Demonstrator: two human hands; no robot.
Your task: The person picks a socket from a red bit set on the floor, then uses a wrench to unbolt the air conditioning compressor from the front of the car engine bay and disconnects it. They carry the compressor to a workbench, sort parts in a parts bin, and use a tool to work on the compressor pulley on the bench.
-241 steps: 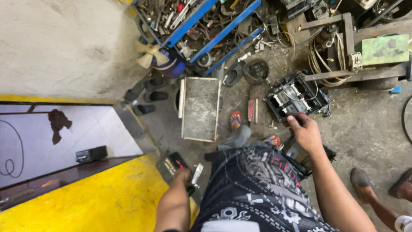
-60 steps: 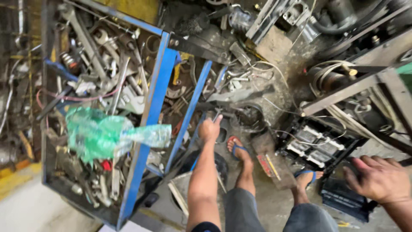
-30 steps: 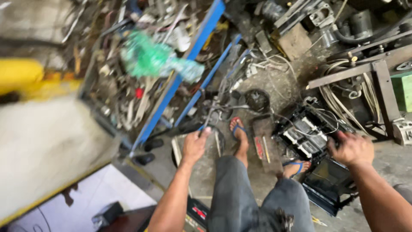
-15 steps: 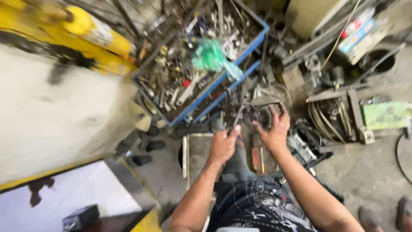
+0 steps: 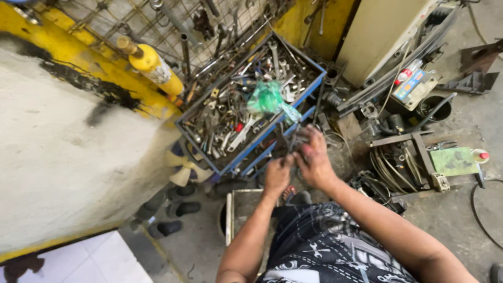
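Head view: a small dark metal part [image 5: 296, 142] sits between the two hands, held up in front of the person's lap and just below the near corner of the blue tool tray [image 5: 309, 65]. The right hand [image 5: 313, 160] curls its fingers over the part from above and the right, closed on it, while the left hand [image 5: 277, 175] meets it from below and the left, thumb and fingertips pinched against the same piece; what kind of part it is cannot be told, since the fingers cover most of it. Both forearms rise from patterned black shorts [image 5: 325, 246] at the bottom edge. Just beyond the hands, the tray holds a heap of spanners and loose metal tools, with a crumpled green plastic bag [image 5: 268, 99] lying on top of them near its right side. A yellow cylinder [image 5: 152, 65] leans against the wire mesh to the tray's left. Near the left elbow a flat grey metal panel [image 5: 238, 215] lies on the concrete floor, and well to the right a green plate [image 5: 455, 161] rests on a metal frame beside coiled cables.
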